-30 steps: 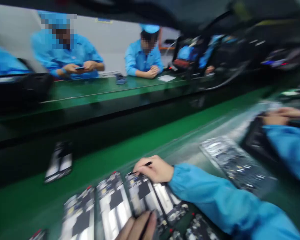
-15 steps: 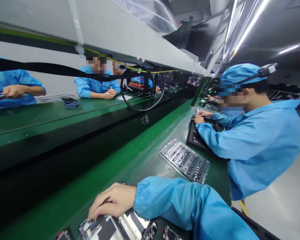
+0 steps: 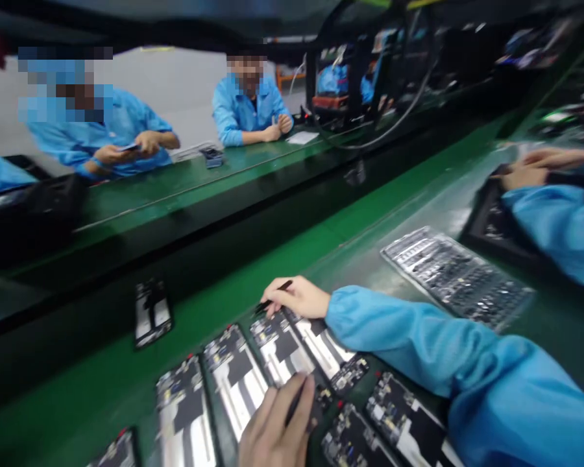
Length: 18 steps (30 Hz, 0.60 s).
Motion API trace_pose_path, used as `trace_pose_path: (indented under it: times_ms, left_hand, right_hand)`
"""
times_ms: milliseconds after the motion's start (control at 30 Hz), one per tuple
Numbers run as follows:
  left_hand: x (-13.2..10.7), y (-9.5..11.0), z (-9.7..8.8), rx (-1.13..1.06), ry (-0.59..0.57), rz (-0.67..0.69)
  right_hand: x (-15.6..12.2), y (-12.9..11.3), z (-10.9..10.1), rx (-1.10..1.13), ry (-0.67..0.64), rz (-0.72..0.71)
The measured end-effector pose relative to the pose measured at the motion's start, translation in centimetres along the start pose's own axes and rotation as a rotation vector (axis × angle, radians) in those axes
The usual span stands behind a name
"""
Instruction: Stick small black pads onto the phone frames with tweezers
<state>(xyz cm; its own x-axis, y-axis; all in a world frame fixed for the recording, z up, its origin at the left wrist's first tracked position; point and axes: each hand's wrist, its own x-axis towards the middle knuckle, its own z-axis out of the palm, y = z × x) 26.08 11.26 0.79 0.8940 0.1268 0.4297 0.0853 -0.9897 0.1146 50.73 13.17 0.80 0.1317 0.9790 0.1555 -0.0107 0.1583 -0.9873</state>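
Phones with their backs off, inner parts bare, lie in rows on the green bench. My right hand is closed around a slim black tool, whose kind I cannot make out. Its fingers are at the top end of one open phone. Close beside that is another open phone, partly under my right wrist. At the bottom, my left hand is closed over the lower end of the first phone. A dark slim shape shows between its fingers, too unclear to name.
More open phones stand left, with others in front. A lone phone lies farther off. A clear tray of small parts sits right, near a co-worker's sleeve and black tray. Co-workers sit across a raised ledge.
The view has swung left and down, bringing my left hand and more phones into sight. My right hand remains at the phones' top ends, with the black tool now showing more plainly.
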Motion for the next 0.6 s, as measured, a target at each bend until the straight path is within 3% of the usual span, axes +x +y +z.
trace_pose_path:
  times_ms: [133,433,600]
  left_hand:
    - [0.2,0.4,-1.1,-0.042,-0.115,0.004]
    - [0.0,0.3,-1.9,-0.162,-0.214,0.075]
    - [0.0,0.6,-1.9,-0.093,-0.259,0.124]
  right_hand:
    - [-0.2,-0.4,-0.2,0.047,0.001,0.028]
    - [-0.4,-1.0,-0.1,0.064,0.003,0.062]
    - [-0.3,-0.9,-0.1,0.079,0.000,0.066]
